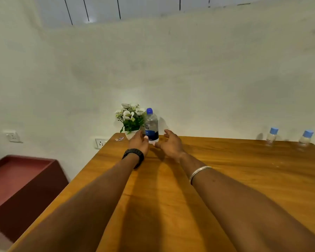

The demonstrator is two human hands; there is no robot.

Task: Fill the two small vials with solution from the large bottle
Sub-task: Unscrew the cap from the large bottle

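— What step is this person on?

— I'd say the very first one, reaching for the large bottle (151, 126). It is standing upright at the far edge of the wooden table (225, 170), just beside a small pot of white flowers (129, 117), with its blue cap on.

— Are they holding it yet?

— The left hand (139, 142) is lying against the lower left side of the bottle, fingers touching it, though I cannot tell whether they are curling round it or only resting there. The right hand (171, 144) is hovering just to the right of the bottle, fingers loosely spread, gripping nothing.

— And the vials?

— Both are standing well apart from the bottle, over at the far right of the table: the nearer vial (272, 136) and the farther vial (306, 138), each with a pale blue cap on.

— So nothing is filled?

— Judging by the caps, no. Next, I reckon, the hands need to be closing on the bottle, bringing it toward the vials, and unscrewing caps before any pouring. Narrow necks will be asking for a slow, steady tilt.
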